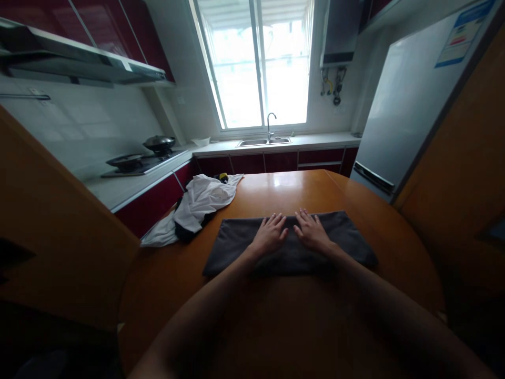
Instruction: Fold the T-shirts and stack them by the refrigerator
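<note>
Bare forearms (201,302): reaching forward over the near side. Left hand (271,233) and right hand (311,230): palms down, fingers extended, gripping nothing; near each other, thumbs inward. Dark grey folded fabric, a broad flat rectangle (234,241): beneath both hands, extending to either side of them, fingertips at its far edge; the flat, paired placement presumably spreads pressure evenly and keeps the fabric smooth. Round-ended brown wooden surface (389,226): under the fabric, giving level support. Rumpled heap of white and black cloth (207,197): ahead and left of the hands, likely there to leave them room. Yellow-and-black item (223,177): at the heap's far side, identity unclear.
</note>
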{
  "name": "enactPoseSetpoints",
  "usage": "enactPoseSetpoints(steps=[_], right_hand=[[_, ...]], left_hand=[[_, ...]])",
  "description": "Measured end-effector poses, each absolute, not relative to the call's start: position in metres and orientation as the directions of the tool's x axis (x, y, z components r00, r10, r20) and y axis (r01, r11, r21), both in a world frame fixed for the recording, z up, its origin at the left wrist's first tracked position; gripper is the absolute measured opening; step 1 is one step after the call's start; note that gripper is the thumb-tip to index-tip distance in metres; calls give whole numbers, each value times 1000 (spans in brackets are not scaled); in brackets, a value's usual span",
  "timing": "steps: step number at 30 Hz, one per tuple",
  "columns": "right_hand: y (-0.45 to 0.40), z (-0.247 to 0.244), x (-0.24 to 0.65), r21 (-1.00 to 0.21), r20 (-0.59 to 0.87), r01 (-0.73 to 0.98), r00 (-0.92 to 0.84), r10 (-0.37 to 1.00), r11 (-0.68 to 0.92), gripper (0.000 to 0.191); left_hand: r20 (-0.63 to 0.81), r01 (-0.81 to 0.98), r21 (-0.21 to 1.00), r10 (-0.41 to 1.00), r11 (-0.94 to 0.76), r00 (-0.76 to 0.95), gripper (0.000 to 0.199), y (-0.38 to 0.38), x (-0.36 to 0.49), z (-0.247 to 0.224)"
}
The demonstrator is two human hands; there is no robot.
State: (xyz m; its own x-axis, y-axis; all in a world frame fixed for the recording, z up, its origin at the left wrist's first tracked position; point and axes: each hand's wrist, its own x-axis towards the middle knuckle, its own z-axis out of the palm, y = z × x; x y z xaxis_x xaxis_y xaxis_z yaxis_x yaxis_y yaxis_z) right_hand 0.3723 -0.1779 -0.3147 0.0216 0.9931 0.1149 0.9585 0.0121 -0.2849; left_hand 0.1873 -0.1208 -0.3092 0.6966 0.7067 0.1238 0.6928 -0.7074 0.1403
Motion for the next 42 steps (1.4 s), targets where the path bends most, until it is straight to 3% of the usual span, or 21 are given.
enactPoseSetpoints(steps=[6, 12, 16, 20, 24, 27, 29, 33, 39, 42], right_hand=[[-156, -333, 377, -245, 30, 967, 81, 996, -71, 67], [-156, -338, 380, -226, 151, 974, 50, 987, -15, 66], [-155, -336, 378, -250, 63, 967, -37, 997, 52, 64], [-155, -334, 383, -272, 87, 961, -20, 996, 43, 67], [-161, -334, 415, -217, 111, 966, 167, 980, -140, 68], [-167, -334, 446, -199, 18, 939, 288, 957, -279, 73], [-170, -333, 461, -206, 10, 937, 289, 957, -281, 76], [-170, -336, 478, -229, 175, 911, 386, 906, -344, 74], [-168, -355, 491, -252, 55, 857, 476, 878, -449, 77], [-168, -357, 491, -260, 62, 856, 477, 877, -447, 76]], left_hand=[[77, 756, 97, 763, -647, 642, 65, -105, 205, -331], [56, 756, 112, 764, -645, 643, 67, -101, 203, -337], [51, 759, 111, 766, -642, 641, 68, -100, 206, -337], [56, 756, 100, 762, -647, 645, 67, -99, 205, -338], [53, 755, 103, 762, -647, 645, 66, -98, 205, -338], [51, 757, 115, 765, -643, 642, 66, -97, 205, -337], [52, 757, 122, 766, -642, 641, 67, -98, 204, -337], [49, 752, 137, 763, -644, 645, 68, -101, 203, -336], [29, 754, 177, 769, -633, 639, 67, -103, 205, -334], [-30, 723, 268, 744, -637, 667, 67, -96, 200, -322]])
